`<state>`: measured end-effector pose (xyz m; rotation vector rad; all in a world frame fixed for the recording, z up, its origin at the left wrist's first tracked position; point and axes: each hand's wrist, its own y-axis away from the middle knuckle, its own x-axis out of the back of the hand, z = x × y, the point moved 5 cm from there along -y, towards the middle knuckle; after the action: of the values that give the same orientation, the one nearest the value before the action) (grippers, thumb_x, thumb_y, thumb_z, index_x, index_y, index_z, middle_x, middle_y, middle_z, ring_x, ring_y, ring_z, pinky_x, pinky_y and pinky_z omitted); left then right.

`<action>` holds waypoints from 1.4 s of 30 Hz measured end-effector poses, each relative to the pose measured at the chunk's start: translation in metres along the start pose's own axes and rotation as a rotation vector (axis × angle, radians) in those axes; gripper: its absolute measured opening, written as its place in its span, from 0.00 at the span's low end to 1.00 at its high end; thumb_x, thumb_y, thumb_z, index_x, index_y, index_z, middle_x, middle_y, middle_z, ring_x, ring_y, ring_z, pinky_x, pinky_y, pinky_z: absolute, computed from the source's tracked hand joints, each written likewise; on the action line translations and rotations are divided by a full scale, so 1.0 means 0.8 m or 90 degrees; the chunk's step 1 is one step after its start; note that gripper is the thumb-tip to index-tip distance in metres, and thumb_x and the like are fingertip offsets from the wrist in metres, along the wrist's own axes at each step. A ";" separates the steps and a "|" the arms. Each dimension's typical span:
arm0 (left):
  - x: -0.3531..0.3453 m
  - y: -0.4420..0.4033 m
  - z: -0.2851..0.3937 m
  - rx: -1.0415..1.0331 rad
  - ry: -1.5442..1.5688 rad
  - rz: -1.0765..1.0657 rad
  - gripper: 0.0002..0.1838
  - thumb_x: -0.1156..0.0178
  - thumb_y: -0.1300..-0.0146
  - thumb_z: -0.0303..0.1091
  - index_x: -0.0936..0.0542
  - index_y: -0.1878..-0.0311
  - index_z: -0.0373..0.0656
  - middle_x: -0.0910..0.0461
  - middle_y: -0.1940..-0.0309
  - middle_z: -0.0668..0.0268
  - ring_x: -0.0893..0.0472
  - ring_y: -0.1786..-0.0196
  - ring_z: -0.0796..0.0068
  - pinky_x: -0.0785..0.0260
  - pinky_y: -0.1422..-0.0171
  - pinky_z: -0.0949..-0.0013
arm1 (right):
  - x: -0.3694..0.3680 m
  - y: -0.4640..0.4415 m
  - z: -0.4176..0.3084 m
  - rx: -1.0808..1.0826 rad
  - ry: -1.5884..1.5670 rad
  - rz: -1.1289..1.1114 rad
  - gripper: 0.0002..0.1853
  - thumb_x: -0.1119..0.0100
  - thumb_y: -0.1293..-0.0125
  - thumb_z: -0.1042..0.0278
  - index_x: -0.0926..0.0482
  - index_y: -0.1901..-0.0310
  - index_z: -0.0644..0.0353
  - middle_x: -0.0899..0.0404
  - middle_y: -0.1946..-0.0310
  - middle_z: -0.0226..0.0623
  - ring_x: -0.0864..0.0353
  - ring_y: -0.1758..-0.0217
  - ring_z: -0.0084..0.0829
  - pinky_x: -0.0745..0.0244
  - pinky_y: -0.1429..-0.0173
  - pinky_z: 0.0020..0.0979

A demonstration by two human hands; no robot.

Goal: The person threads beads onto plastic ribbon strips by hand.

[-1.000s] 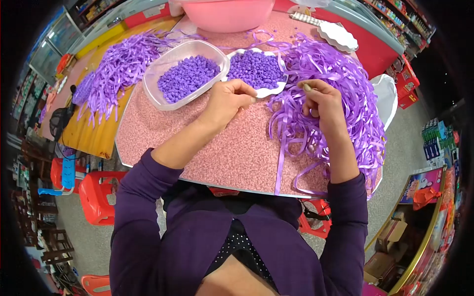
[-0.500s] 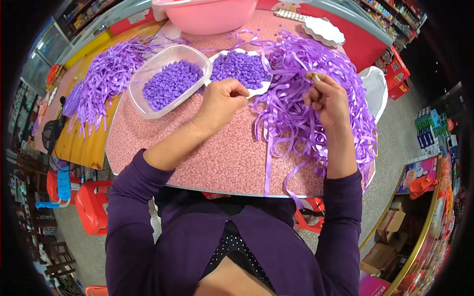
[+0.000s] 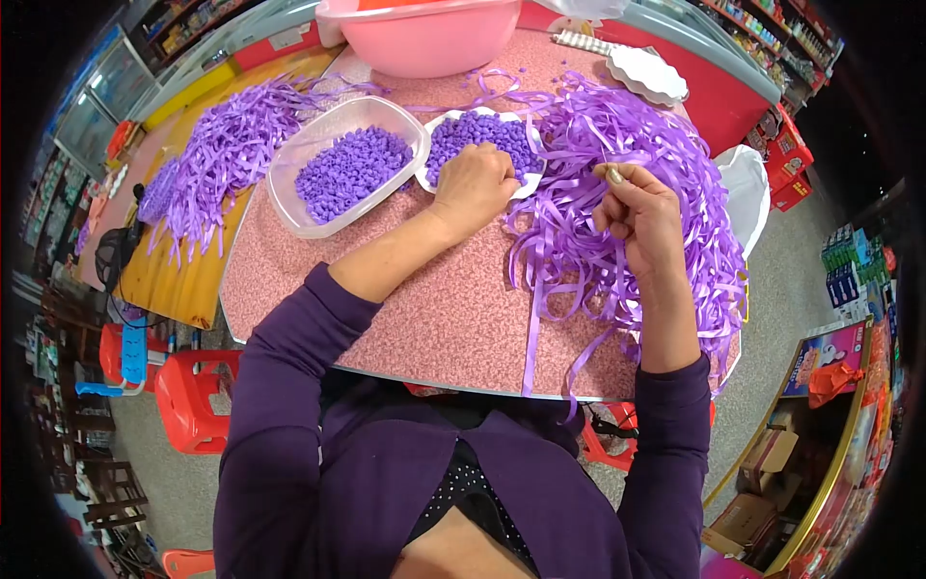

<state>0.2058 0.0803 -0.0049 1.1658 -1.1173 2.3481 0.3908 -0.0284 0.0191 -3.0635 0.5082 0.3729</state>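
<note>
My left hand [image 3: 473, 185] is over the front of a white scalloped plate [image 3: 533, 183] heaped with purple beads [image 3: 487, 135]. Its fingers are bent together, and whatever they hold is hidden. To the right, my right hand [image 3: 644, 214] is raised over a large pile of purple ribbon [image 3: 617, 125], thumb and forefinger pinched; what is between them is too small to make out. A clear plastic tub [image 3: 289, 207] with more purple beads [image 3: 352, 172] sits left of the plate. One ribbon strand [image 3: 533, 338] runs down to the table's front edge.
A pink basin [image 3: 429, 39] stands at the back of the pink table [image 3: 405, 328]. Another scalloped plate [image 3: 646, 77] lies at the back right. More purple ribbon [image 3: 241, 140] rests on the wooden table [image 3: 183, 280] at left. Red stools [image 3: 193, 400] stand below.
My left hand has moved from the plate's front edge onto the beads, with its fingers turned downward. My right hand stays pinched over the ribbon pile. The camera view has shifted slightly.
</note>
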 end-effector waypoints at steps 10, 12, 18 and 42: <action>-0.010 -0.008 -0.027 0.051 -0.034 -0.044 0.08 0.43 0.42 0.30 0.16 0.70 0.39 0.16 0.70 0.51 0.16 0.63 0.50 0.25 0.56 0.48 | -0.010 0.003 0.009 0.003 0.015 -0.037 0.08 0.45 0.28 0.72 0.18 0.56 0.66 0.33 0.83 0.25 0.26 0.82 0.22 0.45 0.81 0.20; -0.006 -0.008 -0.028 0.044 -0.006 -0.020 0.09 0.37 0.45 0.36 0.15 0.67 0.41 0.16 0.66 0.56 0.17 0.61 0.53 0.26 0.55 0.52 | -0.009 0.003 0.009 0.007 0.023 -0.028 0.08 0.44 0.28 0.72 0.17 0.57 0.66 0.33 0.83 0.25 0.27 0.82 0.21 0.45 0.81 0.20; -0.002 -0.018 -0.005 0.008 0.030 -0.048 0.10 0.36 0.46 0.37 0.15 0.67 0.40 0.17 0.67 0.56 0.17 0.61 0.55 0.26 0.56 0.54 | -0.014 0.006 0.007 0.011 0.039 -0.035 0.08 0.44 0.28 0.72 0.17 0.57 0.67 0.34 0.83 0.24 0.28 0.82 0.21 0.43 0.80 0.20; -0.020 -0.024 -0.023 -0.066 -0.016 -0.140 0.08 0.42 0.45 0.30 0.15 0.68 0.39 0.16 0.70 0.50 0.15 0.60 0.47 0.24 0.52 0.48 | -0.018 0.009 0.010 0.020 0.041 -0.059 0.09 0.44 0.29 0.71 0.17 0.57 0.67 0.33 0.83 0.23 0.30 0.83 0.18 0.42 0.79 0.20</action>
<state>0.2166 0.1082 -0.0140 1.2168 -1.0478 2.0908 0.3736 -0.0301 0.0153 -3.0636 0.3695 0.2617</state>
